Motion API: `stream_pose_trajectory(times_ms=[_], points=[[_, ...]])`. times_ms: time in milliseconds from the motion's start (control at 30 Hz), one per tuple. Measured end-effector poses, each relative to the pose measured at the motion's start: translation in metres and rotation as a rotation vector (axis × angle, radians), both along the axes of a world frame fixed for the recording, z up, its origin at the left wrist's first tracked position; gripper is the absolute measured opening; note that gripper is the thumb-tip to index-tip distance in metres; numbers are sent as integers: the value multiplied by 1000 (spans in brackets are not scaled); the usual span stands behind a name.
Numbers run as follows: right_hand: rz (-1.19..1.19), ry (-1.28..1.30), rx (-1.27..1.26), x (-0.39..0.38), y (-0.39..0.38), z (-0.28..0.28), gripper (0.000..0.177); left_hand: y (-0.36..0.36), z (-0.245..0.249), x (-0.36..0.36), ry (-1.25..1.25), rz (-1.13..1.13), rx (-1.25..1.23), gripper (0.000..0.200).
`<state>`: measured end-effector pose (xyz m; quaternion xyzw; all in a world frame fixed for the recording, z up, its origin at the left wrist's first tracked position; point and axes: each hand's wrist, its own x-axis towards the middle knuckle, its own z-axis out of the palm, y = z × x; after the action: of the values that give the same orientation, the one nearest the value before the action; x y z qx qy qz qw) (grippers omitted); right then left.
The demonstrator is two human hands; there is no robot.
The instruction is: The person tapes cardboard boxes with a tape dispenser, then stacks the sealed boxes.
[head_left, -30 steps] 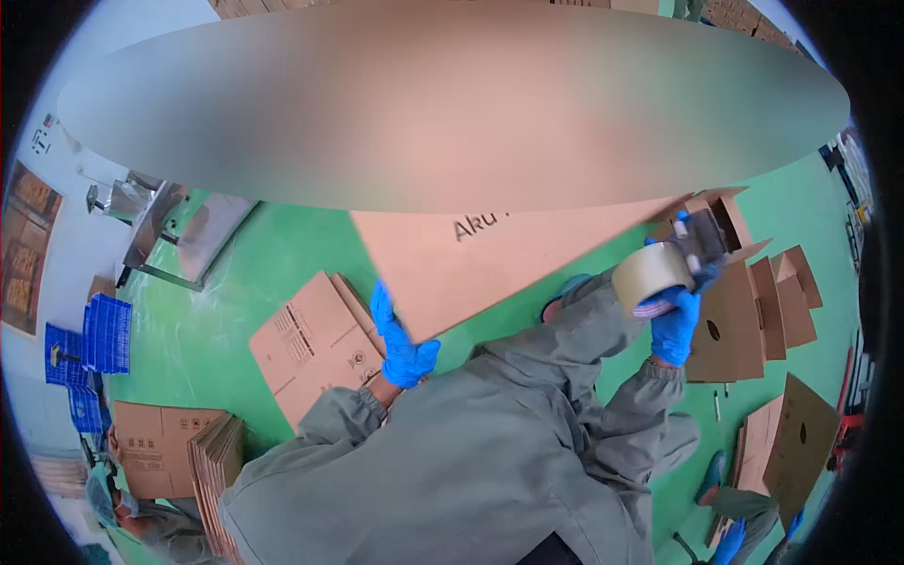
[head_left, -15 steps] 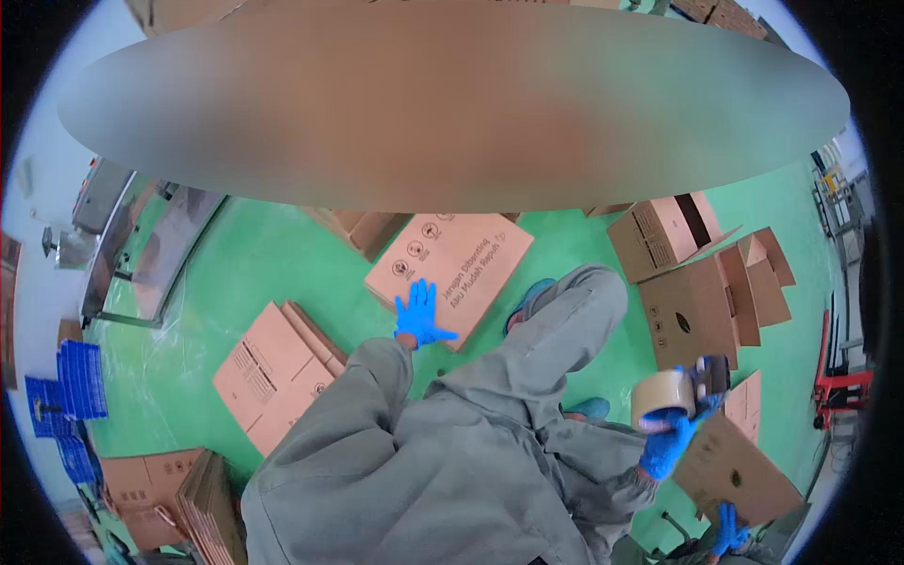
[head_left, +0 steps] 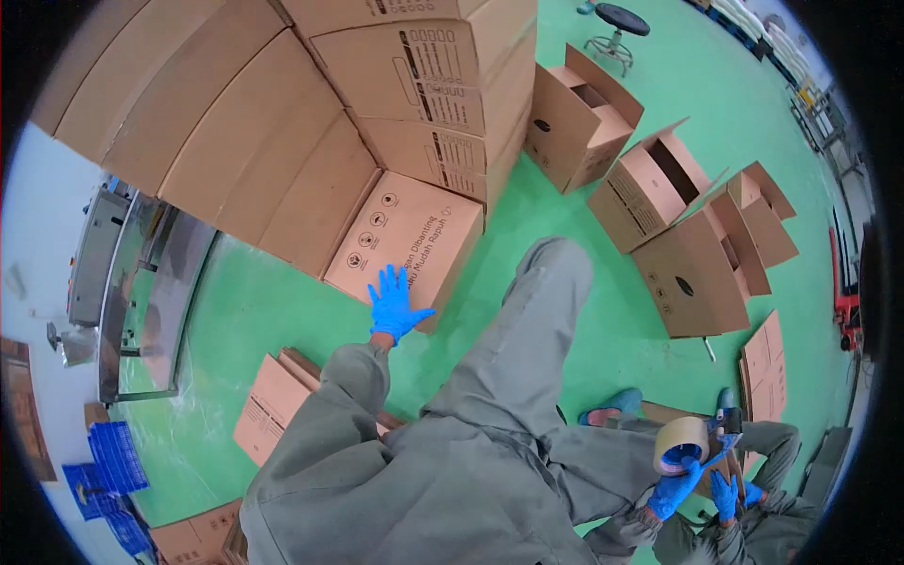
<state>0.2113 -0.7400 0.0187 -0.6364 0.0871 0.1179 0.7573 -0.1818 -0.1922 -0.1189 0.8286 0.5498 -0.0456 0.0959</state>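
My left hand (head_left: 396,307), in a blue glove, is spread flat over the near edge of a closed cardboard box (head_left: 414,231). The box has printed icons and lettering on its top and lies on the floor against stacked cartons. On the right, my right hand (head_left: 670,490), also gloved in blue, is closed around a tape dispenser (head_left: 727,441) with a wide roll of tan packing tape (head_left: 680,435). The dispenser's handle is largely hidden by the hand and roll.
Tall stacked cartons (head_left: 254,141) rise beyond the closed box. Several open cartons (head_left: 692,273) stand at right. A co-worker's gloved hands (head_left: 723,494) are close to my right hand. Flattened cardboard (head_left: 268,405) lies at left, near a metal-framed machine (head_left: 141,311). A stool (head_left: 617,28) stands far off.
The view has swung upward, bringing the stacked cartons into sight. My left hand remains spread at the box, and my right hand still grips the tape dispenser. The co-worker's cardboard has shifted.
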Motion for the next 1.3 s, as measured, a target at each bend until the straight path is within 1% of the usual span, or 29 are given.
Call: stream_pose_trajectory(times_ms=[33, 67, 100, 133, 167, 200, 267, 300, 333, 367, 400, 433, 467, 500, 567, 600, 633, 667, 733, 800, 867, 967, 1033, 1100, 1167, 1200, 1267, 1300], points=[[-30, -13, -49, 8, -9, -3, 51, -2, 8, 17, 5, -5, -8, 124], [-31, -6, -54, 18, -16, -8, 51, -2, 12, 32, 8, -8, -12, 123], [-40, -61, -106, 27, -20, -12, 48, 1, 10, 45, 15, -10, -16, 123], [-53, -118, -159, 31, -25, -12, 45, 2, 7, 57, 31, 99, -71, 119], [18, -77, -115, 38, -29, -12, 43, 2, 4, 65, 47, 203, -126, 115], [-1, -73, -119, 36, -26, -8, 43, 4, -4, 67, 51, 184, -129, 115], [-12, -33, -38, 31, -12, 13, 42, 5, -22, 68, -10, 347, -77, 108], [-74, -52, -50, 13, 15, 38, 44, 4, -26, 70, -11, 321, -77, 108], [-102, -54, -44, 16, 6, 32, 44, 4, -30, 71, 7, 347, -55, 105], [-73, -32, -22, 23, -10, 18, 47, 3, -32, 73, 23, 369, -31, 103], [-51, -9, 3, 30, -34, -5, 49, 5, -33, 76, 22, 332, -18, 103], [-113, 55, 78, 37, -56, -31, 54, 5, -34, 77, 44, 336, -15, 103], [-127, 102, 105, 26, -33, -14, 54, 1, -37, 74, 64, 345, -11, 103], [-167, 97, 146, 26, -29, -13, 55, -4, -43, 71, 64, 318, 3, 103], [-228, 98, 203, 22, -35, -22, 55, -10, -52, 64, 57, 337, -14, 104], [-215, 84, 270, 22, -40, -28, 56, -9, -46, 68, 60, 317, 3, 104], [-194, 68, 332, 22, -41, -31, 57, -13, -41, 74, 100, 348, -41, 104], [-195, 77, 334, 21, -41, -35, 57, -21, -40, 76, 145, 393, -94, 104], [-269, -13, 288, 16, -38, -31, 60, -26, -42, 80, 176, 438, -110, 104], [-214, 33, 249, 23, -54, -41, 60, -22, -47, 82, 103, 426, -74, 104], [-253, 9, 148, 23, -50, -37, 60, -8, -44, 82, 114, 410, -75, 104], [-221, 49, 174, 23, -52, -31, 58, 23, -48, 90, 122, 368, -90, 104], [-238, 54, 185, 20, -51, -28, 57, 18, -50, 78, 145, 369, -112, 105], [-259, 29, 223, 28, -41, -31, 56, 16, -57, 86, 95, 389, -27, 105], [-200, -17, 223, 23, -47, -31, 56, 19, -62, 82, 80, 360, -9, 105], [-223, 2, 219, 20, -40, -24, 59, 25, -65, 81, 66, 332, 14, 104], [-144, 28, 323, 20, -40, -25, 60, 28, -39, 98, -99, 198, 132, 97], [-145, 20, 368, 20, -38, -26, 61, 34, -23, 112, -293, 29, 213, 91]])
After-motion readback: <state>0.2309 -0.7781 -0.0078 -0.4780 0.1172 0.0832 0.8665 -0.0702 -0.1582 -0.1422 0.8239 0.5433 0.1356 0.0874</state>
